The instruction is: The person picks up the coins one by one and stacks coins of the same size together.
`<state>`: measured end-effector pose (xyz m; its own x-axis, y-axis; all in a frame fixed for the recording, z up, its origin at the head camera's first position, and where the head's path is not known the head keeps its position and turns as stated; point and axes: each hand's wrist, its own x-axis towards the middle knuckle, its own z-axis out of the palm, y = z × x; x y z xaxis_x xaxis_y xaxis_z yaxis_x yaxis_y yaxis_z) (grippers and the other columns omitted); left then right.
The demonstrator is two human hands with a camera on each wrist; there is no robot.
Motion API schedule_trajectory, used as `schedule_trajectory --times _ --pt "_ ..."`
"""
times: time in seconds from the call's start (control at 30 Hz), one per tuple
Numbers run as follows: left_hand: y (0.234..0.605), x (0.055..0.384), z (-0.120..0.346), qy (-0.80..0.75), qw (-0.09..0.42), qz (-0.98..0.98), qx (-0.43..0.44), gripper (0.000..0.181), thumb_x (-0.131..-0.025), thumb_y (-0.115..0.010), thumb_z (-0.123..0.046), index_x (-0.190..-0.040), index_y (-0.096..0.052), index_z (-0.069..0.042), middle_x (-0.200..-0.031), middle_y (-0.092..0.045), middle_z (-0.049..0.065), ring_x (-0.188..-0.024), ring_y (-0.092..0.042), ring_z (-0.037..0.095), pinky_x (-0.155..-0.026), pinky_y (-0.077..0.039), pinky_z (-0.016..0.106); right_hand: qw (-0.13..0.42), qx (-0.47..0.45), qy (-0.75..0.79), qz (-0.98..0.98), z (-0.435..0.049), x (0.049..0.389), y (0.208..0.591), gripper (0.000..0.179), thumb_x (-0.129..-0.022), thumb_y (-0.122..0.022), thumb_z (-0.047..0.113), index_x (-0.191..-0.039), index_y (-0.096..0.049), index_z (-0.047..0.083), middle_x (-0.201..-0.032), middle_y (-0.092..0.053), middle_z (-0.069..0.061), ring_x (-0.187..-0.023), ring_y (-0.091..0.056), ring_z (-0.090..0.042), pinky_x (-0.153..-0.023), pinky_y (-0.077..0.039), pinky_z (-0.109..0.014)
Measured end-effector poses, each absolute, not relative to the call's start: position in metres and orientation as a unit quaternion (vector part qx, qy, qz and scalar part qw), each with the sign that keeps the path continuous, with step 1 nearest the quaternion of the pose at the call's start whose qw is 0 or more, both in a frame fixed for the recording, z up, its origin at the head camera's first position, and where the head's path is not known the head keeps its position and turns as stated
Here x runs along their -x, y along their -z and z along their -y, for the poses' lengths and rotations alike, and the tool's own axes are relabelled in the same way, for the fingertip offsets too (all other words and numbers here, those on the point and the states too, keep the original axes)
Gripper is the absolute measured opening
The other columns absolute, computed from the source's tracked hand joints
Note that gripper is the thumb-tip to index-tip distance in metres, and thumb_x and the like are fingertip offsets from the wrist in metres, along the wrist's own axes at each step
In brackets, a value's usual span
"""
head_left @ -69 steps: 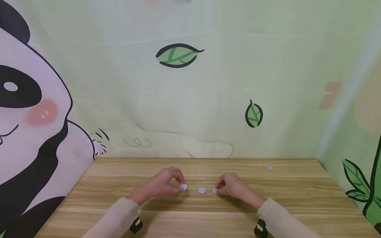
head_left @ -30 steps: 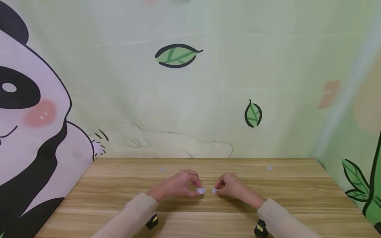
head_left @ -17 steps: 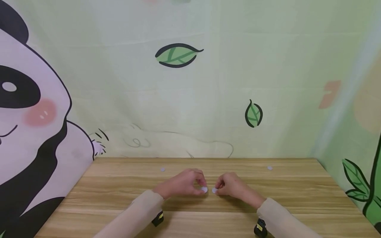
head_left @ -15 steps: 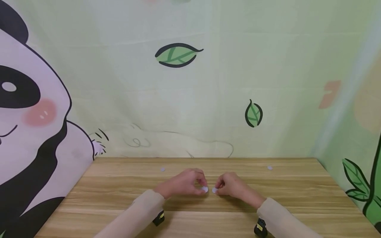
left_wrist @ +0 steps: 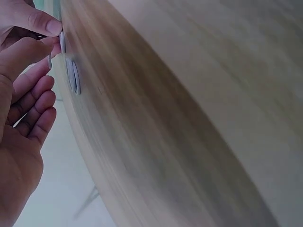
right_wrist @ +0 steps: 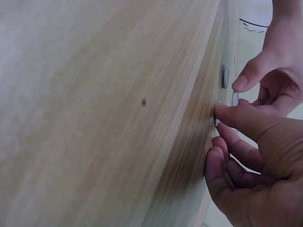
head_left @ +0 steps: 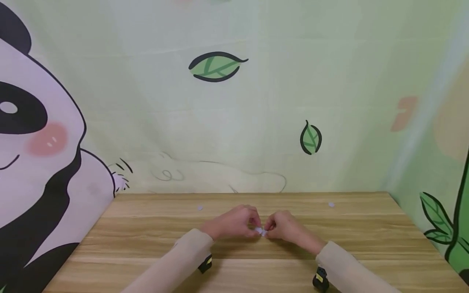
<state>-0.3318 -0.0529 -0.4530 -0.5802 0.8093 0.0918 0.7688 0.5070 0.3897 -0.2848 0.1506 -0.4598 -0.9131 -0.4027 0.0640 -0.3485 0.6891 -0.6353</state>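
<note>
My left hand (head_left: 236,221) pinches a small white round disc (left_wrist: 49,61) between thumb and fingertips, raised just off the tabletop. Facing it, my right hand (head_left: 287,226) pinches another white disc (left_wrist: 62,41) that stays down at the table surface. The two discs nearly meet in the head view; whether they touch I cannot tell. More white disc material (left_wrist: 73,76), looking like two discs together, lies on the wood below my left hand; the right wrist view shows it as a thick pale disc (right_wrist: 225,76). The left hand hides it in the head view.
Two more white discs lie toward the back of the wooden table (head_left: 154,244), one at the left (head_left: 200,208) and one at the right (head_left: 331,204). A printed cloth backdrop (head_left: 271,89) with a panda and leaves rises behind the table's rear edge.
My left hand has moved right, passing the middle disc with a disc in its fingertips, and now meets the right hand. The right hand keeps its place, still pinching its disc.
</note>
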Motion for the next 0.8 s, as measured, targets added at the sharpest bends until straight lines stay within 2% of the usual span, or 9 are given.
schedule_trajectory --times 0.47,0.8 --pt "0.457 0.337 0.039 -0.161 0.059 -0.88 -0.442 0.014 -0.084 -0.084 -0.019 -0.093 -0.076 -0.012 -0.089 -0.064 -0.011 -0.082 -0.054 0.0 -0.076 -0.045 0.014 0.004 0.236 0.325 -0.916 -0.155 0.29 0.465 0.011 -0.08 -0.085 0.005 -0.078 -0.074 0.004 -0.071 -0.066 0.004 -0.066 -0.053 -0.006 -0.06 -0.047 -0.021" --pt "0.461 0.337 0.037 -0.177 0.069 -0.876 -0.444 0.015 -0.086 -0.083 -0.023 -0.094 -0.077 -0.012 -0.092 -0.065 -0.011 -0.084 -0.055 0.0 -0.078 -0.046 0.014 0.009 0.252 0.322 -0.913 -0.158 0.288 0.464 0.011 -0.081 -0.084 0.006 -0.078 -0.073 0.005 -0.07 -0.065 0.005 -0.066 -0.053 -0.005 -0.06 -0.047 -0.02"
